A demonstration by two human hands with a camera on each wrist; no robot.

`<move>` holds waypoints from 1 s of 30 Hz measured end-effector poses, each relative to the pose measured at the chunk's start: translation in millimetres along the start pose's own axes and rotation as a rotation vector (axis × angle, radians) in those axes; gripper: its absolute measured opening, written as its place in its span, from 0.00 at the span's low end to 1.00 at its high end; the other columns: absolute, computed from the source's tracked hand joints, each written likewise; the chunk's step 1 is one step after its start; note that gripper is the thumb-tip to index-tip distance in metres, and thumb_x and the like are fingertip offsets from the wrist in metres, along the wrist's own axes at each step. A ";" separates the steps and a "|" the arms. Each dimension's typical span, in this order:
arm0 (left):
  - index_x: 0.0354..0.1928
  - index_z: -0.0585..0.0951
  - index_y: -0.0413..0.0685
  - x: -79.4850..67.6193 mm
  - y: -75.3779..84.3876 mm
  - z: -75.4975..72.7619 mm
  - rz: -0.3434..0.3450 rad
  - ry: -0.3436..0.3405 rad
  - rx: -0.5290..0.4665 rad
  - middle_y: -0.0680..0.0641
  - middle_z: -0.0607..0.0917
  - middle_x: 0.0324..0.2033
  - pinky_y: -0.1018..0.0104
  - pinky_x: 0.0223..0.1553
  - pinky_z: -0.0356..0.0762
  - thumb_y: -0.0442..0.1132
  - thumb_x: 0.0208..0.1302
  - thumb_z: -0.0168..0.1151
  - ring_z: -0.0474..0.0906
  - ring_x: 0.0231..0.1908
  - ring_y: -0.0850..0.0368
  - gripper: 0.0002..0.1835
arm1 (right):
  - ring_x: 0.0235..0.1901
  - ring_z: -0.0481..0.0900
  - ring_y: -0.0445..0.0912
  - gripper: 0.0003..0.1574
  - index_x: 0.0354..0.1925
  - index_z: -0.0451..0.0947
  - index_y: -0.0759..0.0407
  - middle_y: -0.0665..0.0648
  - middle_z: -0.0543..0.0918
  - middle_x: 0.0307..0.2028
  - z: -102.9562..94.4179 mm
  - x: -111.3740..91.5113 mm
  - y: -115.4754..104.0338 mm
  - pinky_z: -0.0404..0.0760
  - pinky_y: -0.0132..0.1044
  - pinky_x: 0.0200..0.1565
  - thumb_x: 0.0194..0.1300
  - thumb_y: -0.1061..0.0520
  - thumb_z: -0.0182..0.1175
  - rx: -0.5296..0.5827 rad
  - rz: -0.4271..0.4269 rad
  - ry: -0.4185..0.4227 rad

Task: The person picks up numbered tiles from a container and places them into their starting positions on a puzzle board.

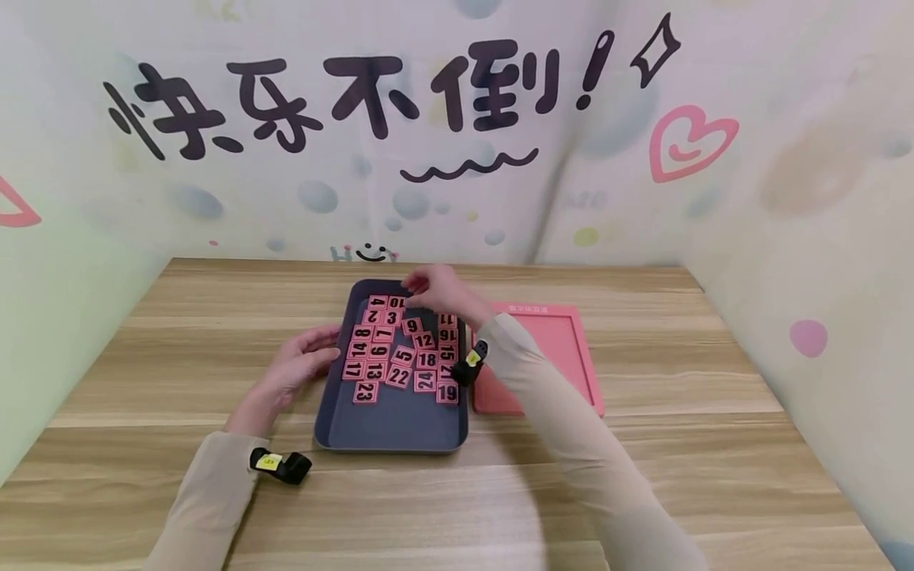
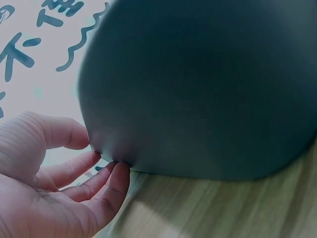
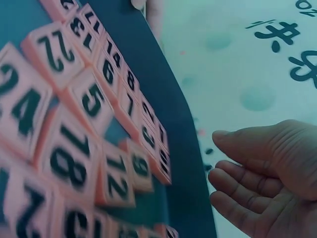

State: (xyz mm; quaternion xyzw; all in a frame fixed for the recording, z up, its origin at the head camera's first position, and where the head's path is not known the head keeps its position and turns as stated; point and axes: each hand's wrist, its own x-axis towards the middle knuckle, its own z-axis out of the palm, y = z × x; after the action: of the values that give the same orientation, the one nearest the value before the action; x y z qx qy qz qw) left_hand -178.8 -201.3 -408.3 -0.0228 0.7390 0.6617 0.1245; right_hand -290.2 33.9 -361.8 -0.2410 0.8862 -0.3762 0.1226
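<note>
A dark grey tray (image 1: 393, 428) lies on the table with several pink number tiles (image 1: 400, 375) in it. On the left side the tiles stand in rough columns, while tiles such as 9, 5 and 22 lie askew in the middle. My left hand (image 1: 303, 361) touches the tray's left outer side with thumb and fingertips. In the left wrist view those fingertips meet the edge of the tray wall. Over the far edge of the tray hovers my right hand (image 1: 441, 292), fingers loosely bent. The right wrist view shows nothing between that thumb and fingers.
Just right of the tray lies a shallow pink frame (image 1: 553, 349) with a raised border, partly covered by the right forearm. Behind the wooden table (image 1: 685, 444) stands a wall (image 1: 621, 214) with printed characters and drawings.
</note>
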 end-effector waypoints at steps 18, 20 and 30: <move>0.67 0.59 0.31 0.4 -1.2 -2.3 0.000 -0.010 0.000 0.30 0.64 0.63 0.74 0.45 0.74 0.30 0.66 0.51 0.72 0.51 0.59 0.29 | 0.35 0.77 0.43 0.12 0.44 0.81 0.61 0.56 0.82 0.37 56.2 27.6 -6.2 0.75 0.29 0.35 0.59 0.62 0.64 -0.044 0.027 -0.016; 0.67 0.59 0.31 0.5 -1.0 -2.3 0.001 -0.011 0.001 0.30 0.64 0.63 0.74 0.45 0.73 0.30 0.66 0.51 0.72 0.51 0.59 0.29 | 0.35 0.77 0.43 0.11 0.43 0.81 0.61 0.56 0.82 0.37 57.3 27.6 -7.6 0.75 0.29 0.35 0.59 0.61 0.64 -0.078 0.027 -0.006; 0.67 0.59 0.30 0.9 -2.6 -2.7 0.010 -0.016 -0.007 0.30 0.64 0.63 0.75 0.45 0.73 0.29 0.66 0.51 0.72 0.50 0.62 0.28 | 0.32 0.75 0.43 0.11 0.42 0.82 0.60 0.54 0.82 0.35 58.7 25.8 -15.8 0.74 0.31 0.35 0.60 0.58 0.64 -0.226 0.018 -0.018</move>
State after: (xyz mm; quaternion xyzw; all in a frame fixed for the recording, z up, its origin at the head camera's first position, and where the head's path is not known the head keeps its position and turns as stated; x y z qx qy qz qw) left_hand -179.6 -204.2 -410.8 -0.0144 0.7358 0.6651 0.1271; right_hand -283.5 -24.6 -391.5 -0.2489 0.9240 -0.2704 0.1059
